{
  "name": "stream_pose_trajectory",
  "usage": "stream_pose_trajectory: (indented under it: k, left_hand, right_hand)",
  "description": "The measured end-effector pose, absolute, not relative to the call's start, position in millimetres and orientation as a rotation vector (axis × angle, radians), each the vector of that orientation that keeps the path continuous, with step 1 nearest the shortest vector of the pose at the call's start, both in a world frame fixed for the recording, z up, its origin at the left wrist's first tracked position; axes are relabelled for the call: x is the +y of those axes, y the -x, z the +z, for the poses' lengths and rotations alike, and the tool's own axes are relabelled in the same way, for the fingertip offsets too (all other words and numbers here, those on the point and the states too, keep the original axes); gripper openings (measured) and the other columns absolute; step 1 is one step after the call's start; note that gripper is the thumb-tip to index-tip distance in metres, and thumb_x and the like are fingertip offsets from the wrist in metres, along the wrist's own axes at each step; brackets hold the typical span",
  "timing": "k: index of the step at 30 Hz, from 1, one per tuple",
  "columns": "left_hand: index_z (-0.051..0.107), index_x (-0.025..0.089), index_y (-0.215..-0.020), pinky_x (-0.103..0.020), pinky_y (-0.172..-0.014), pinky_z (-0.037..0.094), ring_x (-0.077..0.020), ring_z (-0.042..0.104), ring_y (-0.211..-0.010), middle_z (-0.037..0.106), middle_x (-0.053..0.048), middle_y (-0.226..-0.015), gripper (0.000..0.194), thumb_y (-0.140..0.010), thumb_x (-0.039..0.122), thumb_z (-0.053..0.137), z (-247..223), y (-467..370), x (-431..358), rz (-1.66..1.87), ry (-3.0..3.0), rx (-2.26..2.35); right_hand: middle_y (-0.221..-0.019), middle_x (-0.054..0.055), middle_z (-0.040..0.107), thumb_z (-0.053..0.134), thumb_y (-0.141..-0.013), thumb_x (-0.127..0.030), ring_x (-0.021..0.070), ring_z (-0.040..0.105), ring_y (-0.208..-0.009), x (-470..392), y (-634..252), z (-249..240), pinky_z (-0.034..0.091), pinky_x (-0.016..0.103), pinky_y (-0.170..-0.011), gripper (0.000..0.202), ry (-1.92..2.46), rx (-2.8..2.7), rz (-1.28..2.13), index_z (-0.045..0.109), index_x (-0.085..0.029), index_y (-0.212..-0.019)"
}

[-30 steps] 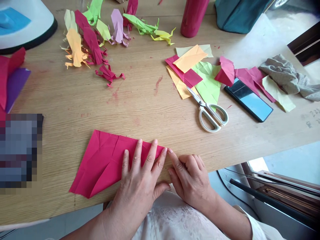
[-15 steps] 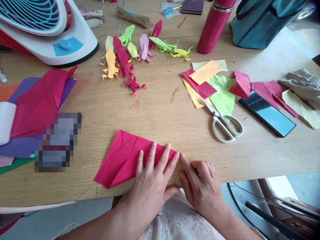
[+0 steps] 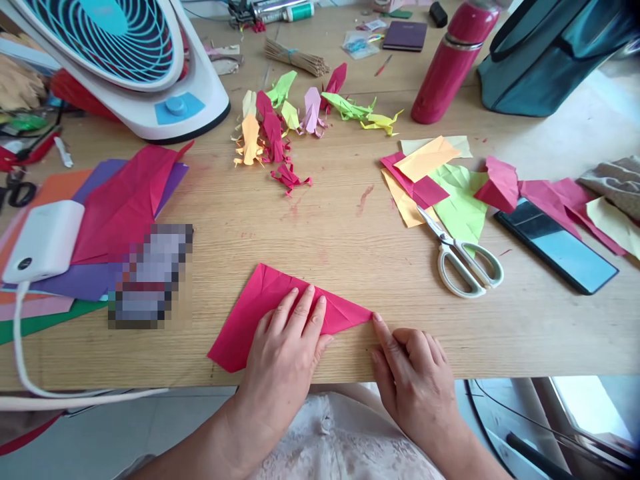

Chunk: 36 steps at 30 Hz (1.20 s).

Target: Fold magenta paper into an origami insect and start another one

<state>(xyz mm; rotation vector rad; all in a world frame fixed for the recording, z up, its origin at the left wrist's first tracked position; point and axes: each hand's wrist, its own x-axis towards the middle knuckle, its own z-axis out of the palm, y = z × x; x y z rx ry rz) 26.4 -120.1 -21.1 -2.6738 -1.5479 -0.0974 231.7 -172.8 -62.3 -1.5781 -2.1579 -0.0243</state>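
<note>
Folded red paper [image 3: 244, 313] lies on the desk [image 3: 325, 243] in the head view; the left hand [image 3: 283, 357] rests flat across it, and the right hand [image 3: 416, 370], held apart, touches the paper's pointed tip with its index finger.

This looks like a paper-craft workspace; whether in a home or a small studio, I cannot tell. The light wood-grained bench [image 3: 335, 220], marked by faint red smears [image 3: 365, 200], carries small multicoloured folded-paper animals [image 3: 312, 107], a creased crimson paper sheet [image 3: 250, 307] at its near edge, steel scissors with white handles [image 3: 447, 242], bright loose paper pieces [image 3: 460, 200] and a stack of coloured sheets [image 3: 95, 280]. Everyday belongings share the surface: a white-and-blue plastic fan [image 3: 133, 57], a glossy crimson cylindrical flask [image 3: 453, 67], a soft teal bag [image 3: 540, 67] and a black rectangular phone [image 3: 560, 247]. Pale flooring [image 3: 155, 423] shows below
</note>
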Motion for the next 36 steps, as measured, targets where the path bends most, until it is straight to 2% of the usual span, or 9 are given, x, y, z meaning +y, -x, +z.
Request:
stream_pose_trajectory:
  k: [7,14,18,23,27,32,36]
  left_hand:
    - [0.064,0.013,-0.132,-0.046,-0.095,0.055,-0.031,0.059,-0.112,0.062,-0.013,-0.139,0.044,-0.092,0.031,0.064,-18.4,-25.2,-121.2,-0.111,2.65,-1.586]
    - [0.063,0.01,-0.131,-0.05,-0.101,0.053,-0.0325,0.058,-0.116,0.066,-0.017,-0.123,0.045,-0.091,0.03,0.066,-23.5,-19.4,-123.0,-0.21,2.686,-1.577]
    - [0.062,0.009,-0.129,-0.053,-0.103,0.052,-0.0348,0.057,-0.121,0.065,-0.017,-0.117,0.044,-0.091,0.032,0.065,-26.5,-14.7,-124.9,-0.286,2.715,-1.543]
    - [0.063,0.007,-0.126,-0.054,-0.099,0.055,-0.0375,0.058,-0.122,0.063,-0.016,-0.107,0.046,-0.091,0.036,0.065,-23.9,-12.3,-123.4,-0.308,2.754,-1.546]
    - [0.063,0.006,-0.124,-0.051,-0.094,0.059,-0.0347,0.063,-0.115,0.061,-0.017,-0.106,0.045,-0.094,0.039,0.061,-21.3,-10.5,-121.0,-0.278,2.745,-1.579]
    - [0.064,0.009,-0.12,-0.042,-0.095,0.059,-0.027,0.065,-0.113,0.064,-0.016,-0.109,0.028,-0.1,0.022,0.049,-17.8,-9.6,-116.7,-0.192,2.678,-1.58]
    - [0.067,0.013,-0.111,-0.038,-0.088,0.062,-0.0237,0.069,-0.1,0.068,-0.011,-0.102,0.021,-0.097,0.014,0.052,-11.5,-12.4,-111.1,-0.1,2.666,-1.61]
  right_hand:
    - [-0.089,0.007,0.052,0.05,-0.098,-0.02,0.0203,0.047,-0.074,-173.1,-232.1,-63.7,0.04,0.036,-0.066,0.057,1.585,-2.153,-0.034,0.037,-0.013,-0.153]
    - [-0.09,0.007,0.053,0.05,-0.098,-0.021,0.0205,0.048,-0.074,-173.9,-232.9,-64.5,0.04,0.036,-0.066,0.058,1.6,-2.154,-0.019,0.035,-0.015,-0.154]
    - [-0.089,0.007,0.052,0.05,-0.098,-0.02,0.0204,0.048,-0.074,-173.1,-233.1,-64.5,0.04,0.036,-0.066,0.057,1.589,-2.159,-0.028,0.037,-0.012,-0.153]
    - [-0.09,0.007,0.052,0.051,-0.098,-0.019,0.0201,0.048,-0.074,-173.1,-233.0,-63.5,0.041,0.036,-0.066,0.056,1.587,-2.161,-0.03,0.038,-0.012,-0.152]
    - [-0.089,0.007,0.052,0.051,-0.098,-0.019,0.0199,0.047,-0.074,-173.8,-232.5,-61.6,0.041,0.035,-0.066,0.057,1.594,-2.155,-0.025,0.038,-0.014,-0.153]
    - [-0.089,0.007,0.051,0.051,-0.098,-0.019,0.02,0.047,-0.073,-172.8,-232.0,-60.9,0.041,0.035,-0.065,0.057,1.592,-2.145,-0.021,0.037,-0.015,-0.154]
    - [-0.089,0.008,0.052,0.051,-0.098,-0.019,0.0201,0.047,-0.073,-171.9,-231.8,-61.2,0.041,0.035,-0.065,0.058,1.583,-2.149,-0.027,0.036,-0.015,-0.154]
